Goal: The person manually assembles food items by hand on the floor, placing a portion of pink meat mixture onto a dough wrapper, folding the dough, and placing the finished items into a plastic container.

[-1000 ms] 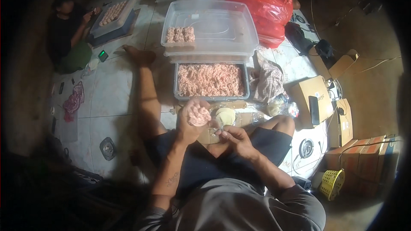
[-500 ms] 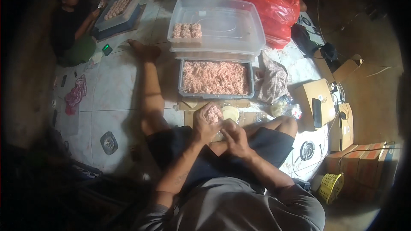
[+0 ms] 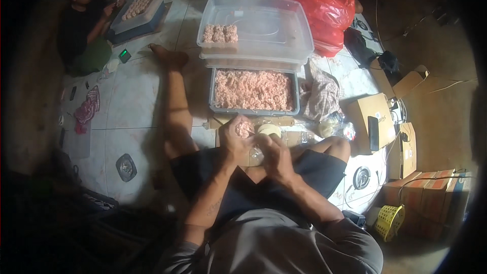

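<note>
I sit on a tiled floor with my left leg stretched out. My left hand (image 3: 236, 137) is curled around a small wrapper with pink minced filling (image 3: 242, 130) in it. My right hand (image 3: 274, 153) is pressed against it from the right, its fingers closed at the filling; whether it holds a small tool I cannot tell. A stack of pale round wrappers (image 3: 269, 130) lies just beyond my hands on cardboard. Ahead stands a grey tray (image 3: 253, 109) full of pink minced filling. Behind it a clear plastic box (image 3: 284, 30) holds a few finished pieces (image 3: 219, 33).
A checked cloth (image 3: 322, 96) lies right of the tray, a red plastic bag (image 3: 319, 10) behind it. Cardboard boxes (image 3: 375, 116), a yellow basket (image 3: 389, 220) and cables are at the right. Another person (image 3: 81, 25) sits at the far left by a tray of pieces (image 3: 137, 5).
My hands came down and closer to my body, and my left hand has closed around the filled wrapper that it held open before. The view shifted slightly.
</note>
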A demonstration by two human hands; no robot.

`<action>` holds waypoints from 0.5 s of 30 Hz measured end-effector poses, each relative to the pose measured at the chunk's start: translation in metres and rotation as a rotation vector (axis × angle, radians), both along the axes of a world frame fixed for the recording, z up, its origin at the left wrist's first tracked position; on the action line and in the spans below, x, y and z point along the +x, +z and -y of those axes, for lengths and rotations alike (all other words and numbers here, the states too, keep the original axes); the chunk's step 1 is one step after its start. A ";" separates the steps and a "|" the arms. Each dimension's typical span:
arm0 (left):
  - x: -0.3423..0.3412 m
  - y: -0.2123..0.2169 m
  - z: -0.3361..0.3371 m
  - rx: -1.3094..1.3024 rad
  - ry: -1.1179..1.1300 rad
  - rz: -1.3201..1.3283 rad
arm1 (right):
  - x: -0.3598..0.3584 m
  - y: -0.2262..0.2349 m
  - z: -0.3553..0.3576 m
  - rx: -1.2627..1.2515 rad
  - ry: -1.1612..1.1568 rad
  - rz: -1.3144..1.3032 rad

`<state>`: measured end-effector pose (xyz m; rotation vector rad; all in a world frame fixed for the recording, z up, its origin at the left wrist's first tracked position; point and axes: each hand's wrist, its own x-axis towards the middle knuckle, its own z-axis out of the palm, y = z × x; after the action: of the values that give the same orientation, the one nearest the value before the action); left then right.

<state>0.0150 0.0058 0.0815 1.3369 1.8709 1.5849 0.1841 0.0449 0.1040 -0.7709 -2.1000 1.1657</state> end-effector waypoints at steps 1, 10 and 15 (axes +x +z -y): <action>-0.003 0.004 -0.004 0.005 -0.002 0.000 | 0.006 0.002 -0.007 0.103 -0.011 0.169; -0.018 0.017 0.000 -0.194 -0.170 -0.086 | 0.028 0.070 -0.034 0.312 0.120 0.208; -0.010 0.009 0.003 0.204 -0.086 -0.223 | 0.022 0.062 -0.020 0.042 -0.046 0.172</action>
<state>0.0052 0.0031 0.0908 1.7220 1.7822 1.6788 0.2060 0.0651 0.1660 -0.9234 -2.2261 1.0606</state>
